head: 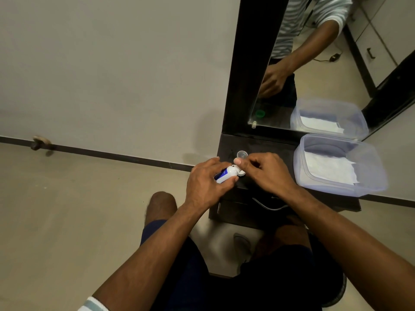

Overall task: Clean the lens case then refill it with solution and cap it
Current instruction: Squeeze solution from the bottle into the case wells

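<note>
From my remote station I record the following. The left hand (207,182), just left of centre in the frame, has its fingers and thumb curled round a small white solution bottle (225,175) with a blue label, held tilted with its nozzle end pointing right. The right hand (261,170), just right of centre, has its fingers curled in at the bottle's top, where the flip cap (241,173) hangs open against the thumb; I judge it to be pinching at the cap or nozzle, though the exact contact is hidden by the fingers. The lens case (242,154) shows as one small clear round cup, uncapped, standing on the dark shelf (269,147) directly above the right hand's fingertips and just beside them. I cannot tell whether it holds liquid. At the right edge of the frame a clear plastic container (368,176) sits on the same shelf, with white tissue (330,169) lying inside it. Above the shelf a dark-framed mirror (314,63) fills the upper right; in its reflection a green round cap (260,113) is visible near the lower left corner of the glass. Pale wall and floor occupy the left half.
</note>
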